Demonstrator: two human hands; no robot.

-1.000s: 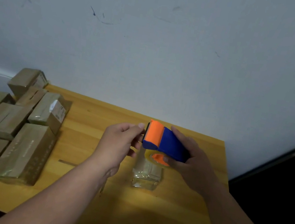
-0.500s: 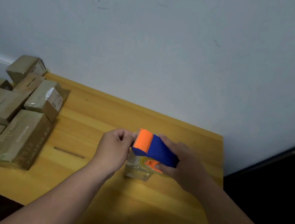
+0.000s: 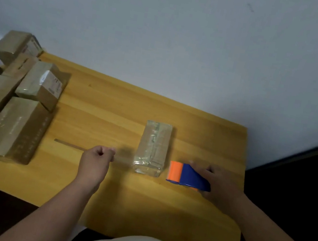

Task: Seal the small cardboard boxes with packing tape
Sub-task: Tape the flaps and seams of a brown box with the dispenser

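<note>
Right hand (image 3: 219,185) grips the tape dispenser (image 3: 188,177) beside the taped box (image 3: 153,148), left hand (image 3: 95,161) fingers curled together, holding nothing visible.

A taped box (image 3: 153,148) lies mid-worktop (image 3: 100,110). Stacked boxes (image 3: 14,94) sit far left (near the wall). The tape dispenser (image 3: 187,176) is just right of the taped box.

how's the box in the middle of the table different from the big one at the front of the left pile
The middle box looks glossy with clear tape and stands alone between the hands. The front pile box is duller brown, clearly larger, and lies against other boxes. Both are oblong cardboard boxes lying flat on the wooden table.
</note>
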